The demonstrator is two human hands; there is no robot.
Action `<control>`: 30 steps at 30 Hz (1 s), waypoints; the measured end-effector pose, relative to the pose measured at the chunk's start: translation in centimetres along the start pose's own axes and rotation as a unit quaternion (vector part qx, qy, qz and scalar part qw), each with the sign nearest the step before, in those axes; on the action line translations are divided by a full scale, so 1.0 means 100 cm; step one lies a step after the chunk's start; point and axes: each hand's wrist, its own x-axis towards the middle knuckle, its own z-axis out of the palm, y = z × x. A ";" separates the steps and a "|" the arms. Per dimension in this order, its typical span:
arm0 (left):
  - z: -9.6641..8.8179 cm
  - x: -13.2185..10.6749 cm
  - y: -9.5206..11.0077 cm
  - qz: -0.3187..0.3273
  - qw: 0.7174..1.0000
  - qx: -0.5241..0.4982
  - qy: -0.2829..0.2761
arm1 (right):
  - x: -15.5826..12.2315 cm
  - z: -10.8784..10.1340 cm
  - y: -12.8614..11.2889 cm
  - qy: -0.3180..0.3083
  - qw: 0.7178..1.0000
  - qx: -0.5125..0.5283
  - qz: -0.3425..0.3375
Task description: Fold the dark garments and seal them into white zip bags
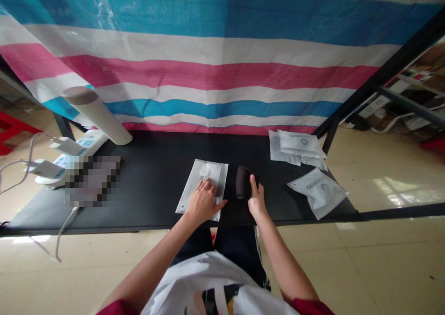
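My left hand [203, 199] lies on a flat, frosted plastic pouch [189, 189] near the middle of the black table, thumb spread away from the fingers. Some dark print shows on the pouch beside my fingertips. To its right, my right hand [256, 197] is closed on the right side of a dark brown rolled fabric bundle [242, 183], thumb on top. The bundle is at the tabletop, apart from the pouch; whether it rests there or is slightly lifted, I cannot tell. What kind of article it is does not show.
Several filled frosted pouches [301, 144] are piled at the back right, with another pouch [320, 192] in front. At left are a power strip [81, 150] with chargers, a pale cylinder [100, 118] and a pixelated item [92, 180] on a cable. A striped sheet [208, 78] hangs behind the table.
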 end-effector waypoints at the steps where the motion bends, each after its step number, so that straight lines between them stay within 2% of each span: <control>1: -0.001 -0.002 -0.002 0.001 1.000 0.001 0.001 | 0.000 0.001 0.000 0.009 1.000 0.019 0.020; 4: -0.006 -0.004 -0.007 0.005 1.000 0.001 -0.008 | 0.001 0.003 -0.002 0.030 0.995 0.059 0.073; 7: -0.009 -0.005 -0.011 0.006 0.999 -0.001 -0.034 | 0.000 0.006 -0.006 -0.015 0.992 0.085 0.094; 9: -0.011 -0.005 -0.012 0.005 0.999 -0.003 -0.043 | -0.001 0.009 -0.008 -0.038 0.991 0.095 0.081; 13: -0.011 -0.007 -0.011 0.002 0.999 -0.014 -0.045 | -0.002 0.015 -0.007 0.025 0.991 0.121 0.052; 19: -0.007 -0.008 -0.009 0.013 0.999 -0.034 -0.025 | -0.007 0.018 0.000 0.045 0.997 0.055 -0.013; 22: -0.004 -0.008 -0.011 0.019 0.999 -0.040 -0.012 | -0.011 0.017 0.002 0.078 0.996 0.048 -0.001; 25: -0.003 -0.009 -0.013 0.025 0.999 -0.040 -0.008 | -0.014 0.019 -0.003 0.058 0.994 0.080 0.043; 30: -0.003 -0.009 -0.013 0.031 0.999 -0.031 -0.001 | -0.017 0.028 -0.018 -0.019 0.979 0.165 0.117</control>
